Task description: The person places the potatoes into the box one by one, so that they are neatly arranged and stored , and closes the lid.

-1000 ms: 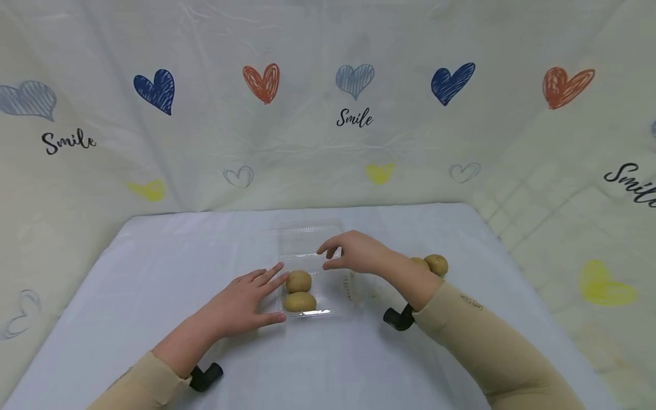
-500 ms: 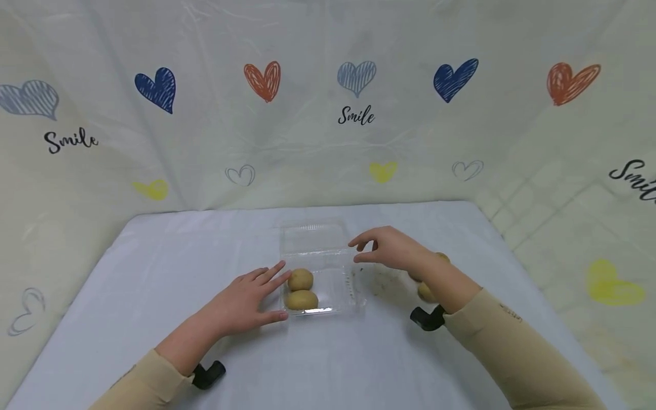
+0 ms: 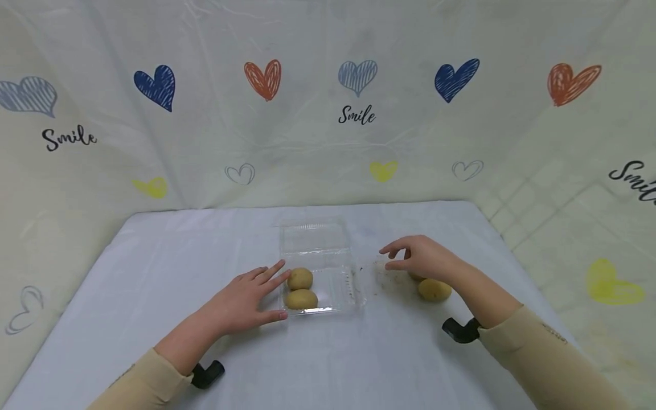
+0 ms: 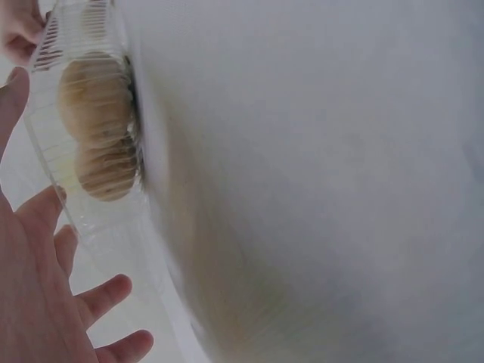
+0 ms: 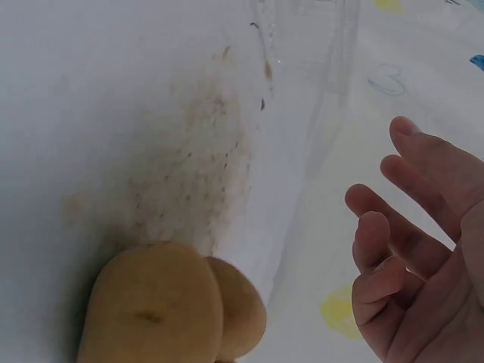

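A clear plastic clamshell box lies with its lid folded back. Two potatoes, a far one and a near one, sit along its left side. My left hand is spread at the box's left edge; in the left wrist view its fingertips reach the ribbed wall, though contact is hard to tell. To the right, my right hand hovers with loosely bent fingers, holding nothing. Below it a potato lies on the cloth, partly hiding another potato in the right wrist view.
Brown dirt crumbs are scattered on the white tablecloth between the box and the loose potatoes. A pale backdrop with printed hearts rises behind the table. A black wrist mount juts below the right cuff.
My right hand has moved right, away from the box, to above the loose potatoes. My left hand has stayed at the box's left edge.
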A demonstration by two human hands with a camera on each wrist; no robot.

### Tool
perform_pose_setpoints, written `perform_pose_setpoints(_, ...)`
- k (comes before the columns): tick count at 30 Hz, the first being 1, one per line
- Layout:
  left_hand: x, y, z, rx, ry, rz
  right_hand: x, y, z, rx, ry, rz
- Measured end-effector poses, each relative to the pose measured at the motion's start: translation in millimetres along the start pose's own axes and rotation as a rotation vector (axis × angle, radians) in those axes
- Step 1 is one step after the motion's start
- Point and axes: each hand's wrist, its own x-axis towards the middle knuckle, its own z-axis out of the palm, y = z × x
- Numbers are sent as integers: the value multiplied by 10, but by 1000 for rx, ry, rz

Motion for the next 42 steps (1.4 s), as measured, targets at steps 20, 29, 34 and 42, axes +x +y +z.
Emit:
perform_pose_setpoints(20,4,-1,-16,-6,-7,-10,-667,612,-62,14,35,113)
perform_pose_setpoints(29,8,-15,7,1,-6,-7,-718,795,-35,21,-11,134)
perform_pose_setpoints(34,9,-10,7,-3,-8,-8,-698,857,22,54,-43,124)
perform_pose_setpoints(42,-1,4,-15,-9,-10,-9,-683,900,78,59,-52,110)
